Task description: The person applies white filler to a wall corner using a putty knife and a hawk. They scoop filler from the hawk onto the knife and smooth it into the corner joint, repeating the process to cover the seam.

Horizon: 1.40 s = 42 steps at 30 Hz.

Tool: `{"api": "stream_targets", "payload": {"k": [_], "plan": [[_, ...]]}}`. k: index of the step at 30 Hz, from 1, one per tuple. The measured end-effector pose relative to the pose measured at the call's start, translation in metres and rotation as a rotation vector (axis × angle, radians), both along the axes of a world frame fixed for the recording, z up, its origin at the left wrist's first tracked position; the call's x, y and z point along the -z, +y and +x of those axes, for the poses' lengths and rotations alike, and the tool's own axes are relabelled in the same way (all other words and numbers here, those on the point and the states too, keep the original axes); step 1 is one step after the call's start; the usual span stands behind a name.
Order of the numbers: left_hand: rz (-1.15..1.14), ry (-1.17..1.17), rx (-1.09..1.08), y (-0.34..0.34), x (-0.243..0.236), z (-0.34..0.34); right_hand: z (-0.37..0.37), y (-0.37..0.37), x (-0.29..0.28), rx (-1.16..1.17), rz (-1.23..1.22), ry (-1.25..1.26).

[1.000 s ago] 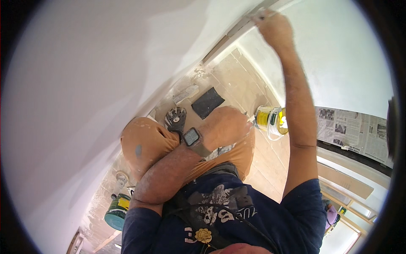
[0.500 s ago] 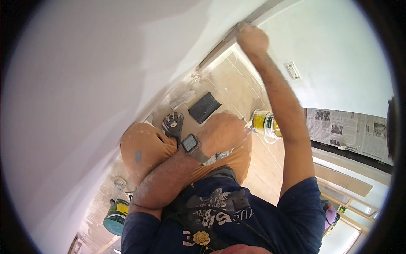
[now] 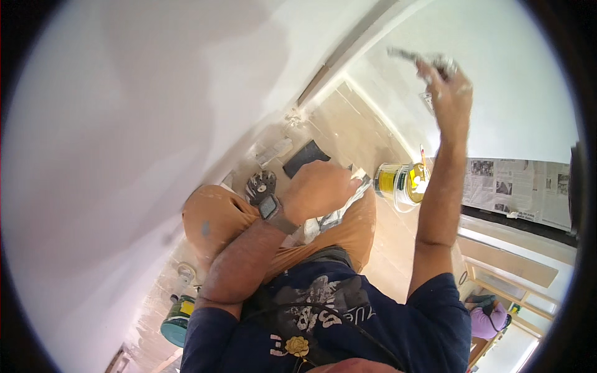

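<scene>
My right hand (image 3: 453,93), streaked with white, is raised in front of the pale wall at the upper right. Its fingers close on a narrow flat tool (image 3: 404,55), perhaps a putty knife, blurred by motion and pointing left. My left hand (image 3: 323,189) is over my lap, a watch on its wrist. Its curled fingers grip the edge of a crumpled, white-smeared sheet or rag (image 3: 339,214), whose kind I cannot tell. Right of that hand stands a paint pail (image 3: 387,180) with a yellow label and a thin red-tipped handle leaning up from it.
A white wall (image 3: 155,93) rises close on my left, meeting a trim strip (image 3: 348,46). On the tiled floor lie a dark sheet (image 3: 305,158) and a green bucket (image 3: 177,323). Newspaper (image 3: 516,193) covers a ledge at right. Another person (image 3: 488,320) is at the lower right.
My right hand has left the trim strip and swung right, bringing the tool into view. My left hand has shifted slightly and still grips the white-smeared sheet.
</scene>
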<state>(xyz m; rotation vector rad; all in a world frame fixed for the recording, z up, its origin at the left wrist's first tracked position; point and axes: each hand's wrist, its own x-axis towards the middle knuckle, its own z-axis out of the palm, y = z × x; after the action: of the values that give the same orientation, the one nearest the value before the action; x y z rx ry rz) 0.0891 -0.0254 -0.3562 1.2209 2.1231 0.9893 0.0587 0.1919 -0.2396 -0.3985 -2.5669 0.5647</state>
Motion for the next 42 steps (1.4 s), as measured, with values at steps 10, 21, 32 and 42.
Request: {"api": "stream_targets", "payload": {"k": [10,21,32,42], "plan": [[0.145,-0.142,-0.456,0.004,-0.010,-0.020,0.121,0.037,0.146,0.222,-1.072,0.227],[0.360,-0.167,-0.746,0.020,0.011,-0.019,0.144,0.004,0.123,0.006,-0.997,0.054],[0.463,0.210,-0.650,0.020,0.021,-0.009,0.137,-0.021,0.152,0.027,-1.296,-0.033],[0.495,0.385,-0.582,0.020,0.018,-0.005,0.136,-0.027,0.154,-0.051,-1.499,-0.001]]}}
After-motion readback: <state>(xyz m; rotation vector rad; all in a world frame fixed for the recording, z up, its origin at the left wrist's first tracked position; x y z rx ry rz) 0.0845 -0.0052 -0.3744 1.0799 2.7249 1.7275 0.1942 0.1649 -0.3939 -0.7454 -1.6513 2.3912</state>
